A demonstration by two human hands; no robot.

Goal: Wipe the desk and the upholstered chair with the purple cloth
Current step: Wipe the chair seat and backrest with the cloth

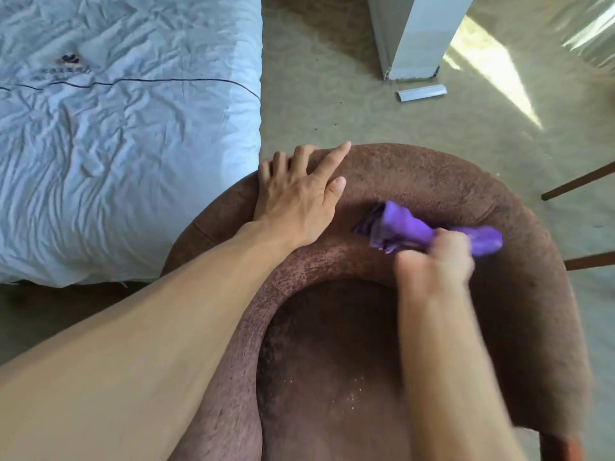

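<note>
The right hand (436, 257) is closed in a fist round the middle of the purple cloth (402, 227), which is bunched into a loose roll and lies on the padded top of the upholstered chair (432, 174) back; the hand is blurred, so I cannot tell how each finger sits; the cloth's long axis runs left to right along the curve of the back, a larger crumpled end sticking out left of the fist and a smaller one out to the right; the left hand (296, 197) rests flat on the same padded rim further left, fingers straight and spread, holding nothing, near the cloth's left end but apart from it; I judge the next stroke follows the rim, and going left it meets the bracing hand, which would have to lift or slide away; the seat (332, 344) lies nearer, below both arms, with pale crumbs (349, 397) on it, probably yet to be wiped; a bed (116, 128) stands to the left.
</note>
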